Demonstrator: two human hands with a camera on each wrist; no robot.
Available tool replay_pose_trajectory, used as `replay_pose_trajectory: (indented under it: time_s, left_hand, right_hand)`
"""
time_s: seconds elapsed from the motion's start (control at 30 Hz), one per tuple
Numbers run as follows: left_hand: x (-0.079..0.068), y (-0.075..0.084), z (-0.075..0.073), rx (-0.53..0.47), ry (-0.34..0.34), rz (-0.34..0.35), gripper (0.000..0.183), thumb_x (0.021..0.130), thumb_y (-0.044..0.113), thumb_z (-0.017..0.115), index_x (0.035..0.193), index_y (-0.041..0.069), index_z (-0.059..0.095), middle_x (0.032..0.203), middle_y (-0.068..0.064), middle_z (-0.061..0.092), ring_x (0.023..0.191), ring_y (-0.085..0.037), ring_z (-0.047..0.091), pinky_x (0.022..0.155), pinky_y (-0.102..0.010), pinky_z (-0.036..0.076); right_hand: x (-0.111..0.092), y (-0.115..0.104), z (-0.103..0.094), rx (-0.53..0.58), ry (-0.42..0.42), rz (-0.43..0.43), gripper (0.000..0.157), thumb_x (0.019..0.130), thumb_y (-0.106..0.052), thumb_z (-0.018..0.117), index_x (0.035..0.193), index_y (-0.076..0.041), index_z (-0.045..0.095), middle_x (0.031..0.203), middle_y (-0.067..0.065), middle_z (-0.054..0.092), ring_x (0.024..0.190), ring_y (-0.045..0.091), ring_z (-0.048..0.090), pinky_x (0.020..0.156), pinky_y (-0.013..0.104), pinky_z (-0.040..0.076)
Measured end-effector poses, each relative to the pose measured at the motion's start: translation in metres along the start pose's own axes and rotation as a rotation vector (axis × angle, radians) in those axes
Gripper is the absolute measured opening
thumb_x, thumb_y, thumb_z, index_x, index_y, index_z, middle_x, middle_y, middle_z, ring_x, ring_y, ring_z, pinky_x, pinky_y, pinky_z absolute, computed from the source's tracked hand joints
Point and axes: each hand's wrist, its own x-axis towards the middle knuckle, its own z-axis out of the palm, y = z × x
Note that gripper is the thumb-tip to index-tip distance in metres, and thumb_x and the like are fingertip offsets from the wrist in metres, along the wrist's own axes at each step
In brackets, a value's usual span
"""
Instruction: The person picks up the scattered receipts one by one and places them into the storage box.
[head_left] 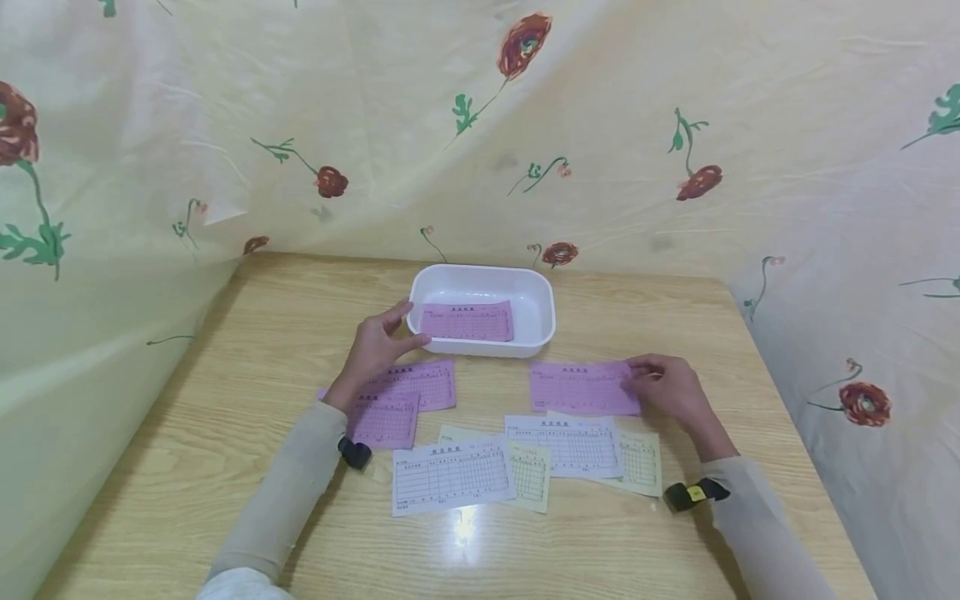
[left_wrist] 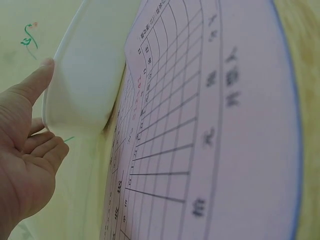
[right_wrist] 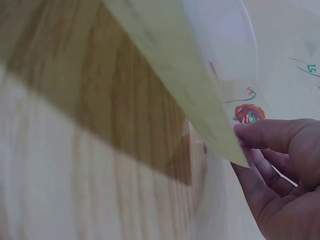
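A white plastic tray (head_left: 528, 321) stands toward the back of the table with a pink printed slip (head_left: 467, 322) lying in it. My left hand (head_left: 375, 348) grips the tray's left end, thumb near the front corner and fingers at the side. In the left wrist view, the thumb (left_wrist: 39, 82) meets the tray's rim. To the right of the tray, my right hand (head_left: 670, 387) pinches the right end of another pink printed slip (head_left: 577, 388). The right wrist view shows thumb and fingertips together at its edge, partly behind a pale yellow slip (right_wrist: 175, 75).
Two pink slips (head_left: 384, 421) overlap by the left forearm. White printed slips (head_left: 450, 477) lie partly over pale yellow slips (head_left: 531, 479) in front of the tray. Flowered cloth (head_left: 420, 125) hangs around the wooden table (head_left: 300, 292) at the back and sides.
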Motion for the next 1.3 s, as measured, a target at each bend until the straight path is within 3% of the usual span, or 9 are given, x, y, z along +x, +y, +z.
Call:
replay_pose_trajectory:
  time_s: [0.1, 0.37, 0.53, 0.8, 1.13, 1.3]
  left_hand:
    - [0.000, 0.000, 0.000, 0.003, 0.000, -0.004, 0.079, 0.086, 0.032, 0.085, 0.151, 0.007, 0.047, 0.164, -0.008, 0.035, 0.151, -0.022, 0.034, 0.121, -0.032, 0.039]
    - [0.000, 0.002, 0.000, -0.006, -0.002, -0.018, 0.080, 0.086, 0.031, 0.085, 0.151, 0.006, 0.046, 0.164, -0.008, 0.034, 0.151, -0.023, 0.034, 0.121, -0.032, 0.039]
    - [0.000, 0.001, 0.000, -0.009, 0.000, -0.010, 0.079, 0.086, 0.030, 0.084, 0.151, 0.006, 0.047, 0.164, -0.008, 0.034, 0.151, -0.022, 0.034, 0.121, -0.031, 0.038]
    - [0.001, 0.001, 0.000, -0.013, -0.001, -0.008, 0.079, 0.086, 0.030, 0.085, 0.151, 0.005, 0.047, 0.164, -0.009, 0.034, 0.151, -0.023, 0.033, 0.121, -0.032, 0.038]
    - [0.000, 0.001, 0.000, -0.013, 0.000, -0.001, 0.079, 0.086, 0.029, 0.084, 0.150, 0.003, 0.047, 0.164, -0.010, 0.034, 0.151, -0.025, 0.034, 0.122, -0.035, 0.038]
    - [0.001, 0.000, 0.000, -0.012, -0.001, 0.013, 0.080, 0.086, 0.028, 0.085, 0.151, 0.002, 0.046, 0.163, -0.010, 0.035, 0.152, -0.024, 0.033, 0.122, -0.035, 0.037]
  right_hand:
    - [0.001, 0.002, -0.002, 0.014, 0.020, -0.032, 0.040, 0.095, -0.020, 0.073, 0.128, 0.001, 0.066, 0.122, 0.022, 0.070, 0.109, 0.037, 0.066, 0.089, 0.040, 0.059]
    - [-0.001, 0.002, -0.009, 0.076, 0.029, -0.083, 0.038, 0.095, -0.019, 0.075, 0.126, 0.001, 0.067, 0.118, 0.022, 0.072, 0.107, 0.034, 0.070, 0.080, 0.014, 0.057]
    - [-0.004, 0.000, -0.014, 0.094, 0.050, -0.086, 0.039, 0.096, -0.021, 0.074, 0.126, 0.002, 0.067, 0.118, 0.023, 0.071, 0.101, 0.026, 0.071, 0.078, 0.015, 0.059]
    - [-0.010, -0.004, -0.022, 0.124, 0.077, -0.104, 0.039, 0.096, -0.022, 0.075, 0.124, 0.003, 0.069, 0.119, 0.024, 0.071, 0.090, -0.004, 0.065, 0.078, 0.013, 0.058]
    - [-0.017, -0.009, -0.033, 0.170, 0.067, -0.122, 0.036, 0.095, -0.020, 0.076, 0.121, 0.005, 0.070, 0.118, 0.025, 0.071, 0.089, -0.003, 0.067, 0.077, 0.015, 0.060]
    - [-0.020, -0.011, -0.038, 0.217, 0.064, -0.148, 0.034, 0.094, -0.016, 0.077, 0.118, 0.007, 0.071, 0.107, 0.010, 0.077, 0.088, -0.001, 0.069, 0.076, 0.017, 0.062]
